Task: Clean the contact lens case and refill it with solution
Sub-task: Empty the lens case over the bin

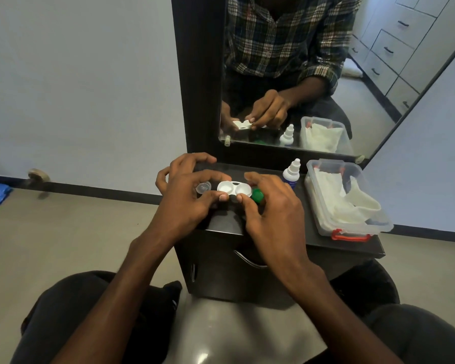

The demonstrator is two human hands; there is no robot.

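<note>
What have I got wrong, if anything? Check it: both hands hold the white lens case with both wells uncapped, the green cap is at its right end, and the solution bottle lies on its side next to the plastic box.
One thing is wrong: the solution bottle stands upright, not on its side, next to the plastic box. The head view shows this. The rest holds: the left hand and right hand hold the white lens case with both wells uncapped, green cap at its right end.

Pale walls (76,74), beige floor (63,232), dark-framed mirror (313,74)
</note>
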